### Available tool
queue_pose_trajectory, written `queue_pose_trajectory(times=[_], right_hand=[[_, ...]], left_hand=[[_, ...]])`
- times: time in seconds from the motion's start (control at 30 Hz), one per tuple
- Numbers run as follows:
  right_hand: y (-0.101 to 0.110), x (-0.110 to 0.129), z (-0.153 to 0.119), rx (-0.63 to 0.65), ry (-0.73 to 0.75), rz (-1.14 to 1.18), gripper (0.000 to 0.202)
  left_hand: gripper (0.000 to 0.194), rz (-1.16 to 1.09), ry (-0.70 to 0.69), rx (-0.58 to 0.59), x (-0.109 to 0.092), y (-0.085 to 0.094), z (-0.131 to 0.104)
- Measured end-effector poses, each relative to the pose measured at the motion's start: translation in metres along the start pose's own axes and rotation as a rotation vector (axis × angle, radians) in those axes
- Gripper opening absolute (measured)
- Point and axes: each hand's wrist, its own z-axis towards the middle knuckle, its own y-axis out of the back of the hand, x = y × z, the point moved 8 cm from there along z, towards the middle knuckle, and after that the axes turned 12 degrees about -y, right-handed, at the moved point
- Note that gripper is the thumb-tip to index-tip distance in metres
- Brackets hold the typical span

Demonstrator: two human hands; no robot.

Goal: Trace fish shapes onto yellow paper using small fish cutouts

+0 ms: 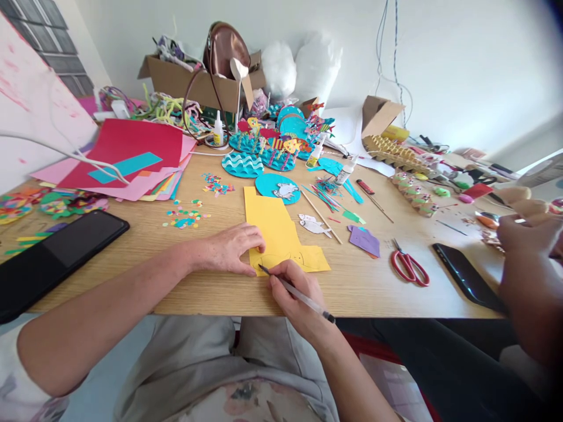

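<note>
A sheet of yellow paper [270,220] with a cut-out notch lies on the table in front of me. Dark outline drawing shows along its lower part. My right hand [299,293] grips a pen [308,299], its tip on the paper near the lower left corner. My left hand [231,249] rests on the paper's left edge, fingers apart and bent slightly, holding nothing. Just past the sheet are a blue paper disc [264,186] with a white cut-out on it, white paper fish [313,225] and a thin wooden stick [321,217].
Red-handled scissors [409,266], a purple paper piece [364,241] and a phone [468,278] lie to the right. A co-worker's hands [528,234] are at the far right. Another phone [65,255], paper sheets [145,140] and confetti [187,215] are on the left. Glue bottles [347,170] stand farther back.
</note>
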Motion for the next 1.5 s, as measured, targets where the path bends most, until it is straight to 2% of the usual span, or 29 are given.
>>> queue_pose_trajectory(times=[0.87,1.5], right_hand=[[0.0011,0.0015,-0.0007,-0.005,-0.007,-0.014,0.008],[0.0006,0.0,-0.0002,-0.001,-0.018,-0.02,0.007]], left_hand=[[0.035,-0.016,0.036,0.028,-0.0036,0.002,0.0005],[0.034,-0.014,0.016,-0.004,-0.0032,0.0028,-0.0005]])
